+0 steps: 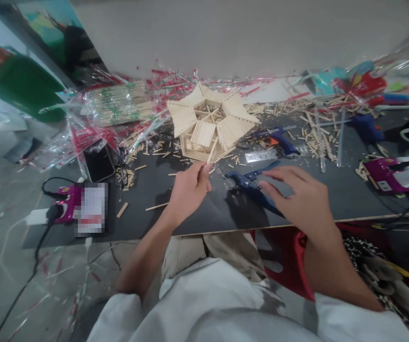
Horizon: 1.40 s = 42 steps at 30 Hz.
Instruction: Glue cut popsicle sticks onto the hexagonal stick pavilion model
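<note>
Tabletop (pixel 333 209) held a popsicle-stick pavilion (pixel 204 128), roof panels built, centre open. Left hand (pixel 188 192) pinched a stick (pixel 211 151); right hand (pixel 297 199) spread over blue pliers (pixel 250 185)

Black smartphone (pixel 99 163) at left, blue glue gun (pixel 277 141) upper middle, purple corded device (pixel 383 175) far right, torn cellophane wrappers (pixel 93 114) upper left.

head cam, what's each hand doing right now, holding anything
left hand: closed, pinching a thin wooden stick
right hand: open, spread over blue-handled cutters, not gripping them
</note>
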{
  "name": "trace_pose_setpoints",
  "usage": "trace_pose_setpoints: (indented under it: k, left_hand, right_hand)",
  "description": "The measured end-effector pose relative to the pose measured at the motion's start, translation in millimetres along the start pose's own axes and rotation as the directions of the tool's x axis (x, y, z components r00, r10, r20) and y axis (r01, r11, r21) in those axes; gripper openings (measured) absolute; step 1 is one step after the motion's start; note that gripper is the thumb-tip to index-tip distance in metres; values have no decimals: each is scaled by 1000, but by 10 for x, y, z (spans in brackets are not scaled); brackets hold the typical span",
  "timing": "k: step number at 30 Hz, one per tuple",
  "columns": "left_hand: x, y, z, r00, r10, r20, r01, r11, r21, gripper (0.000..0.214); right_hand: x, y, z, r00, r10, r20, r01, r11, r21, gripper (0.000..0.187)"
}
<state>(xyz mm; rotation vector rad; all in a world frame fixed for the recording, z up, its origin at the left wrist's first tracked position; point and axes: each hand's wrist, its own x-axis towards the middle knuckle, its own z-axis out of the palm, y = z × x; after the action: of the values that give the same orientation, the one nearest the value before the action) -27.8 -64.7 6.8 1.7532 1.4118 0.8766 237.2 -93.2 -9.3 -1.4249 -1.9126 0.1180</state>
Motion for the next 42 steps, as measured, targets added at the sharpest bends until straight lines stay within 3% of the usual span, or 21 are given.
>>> trace_pose_setpoints:
  k: [5, 9, 12, 18, 22, 25, 29, 35, 42]
  left_hand:
    - [174, 53, 70, 997, 26, -68, -17, 991, 134, 30]
    - [231, 111, 95, 996, -22, -90, 37, 985, 168, 29]
    - [247, 115, 107, 994, -27, -107, 45, 985, 165, 29]
    - [254, 93, 118, 995, -85, -50, 87, 996, 28, 30]
    - [273, 58, 156, 991, -132, -21, 127, 981, -148, 32]
    - [298, 34, 191, 985, -173, 26, 171, 926, -338, 32]
    - [329, 73, 199, 969, -213, 127, 248, 814, -525, 36]
    - [343, 172, 282, 943, -225, 247, 332, 719, -611, 29]
    - [422, 161, 429, 933, -147, 330, 328, 724, -607, 39]
  right_hand:
    - [861, -239, -83, 977, -193, 92, 186, 980, 76, 17]
    - [1375, -289, 165, 961, -209, 182, 183, 972, 148, 20]
    - [1573, -293, 386, 951, -181, 251, 151, 979, 134, 17]
    - [1643, -258, 580, 949, -118, 293, 79, 987, 142, 20]
    - [1626, -213, 559, 942, -113, 315, 63, 984, 165, 27]
    - [1575, -205, 479, 910, -183, 373, 126, 977, 172, 27]
    - [1451, -251, 380, 871, -269, 411, 237, 963, 127, 60]
    - [1416, -256, 376, 863, -291, 413, 297, 953, 51, 51]
    - [1587, -91, 317, 816, -384, 433, 369, 921, 121, 44]
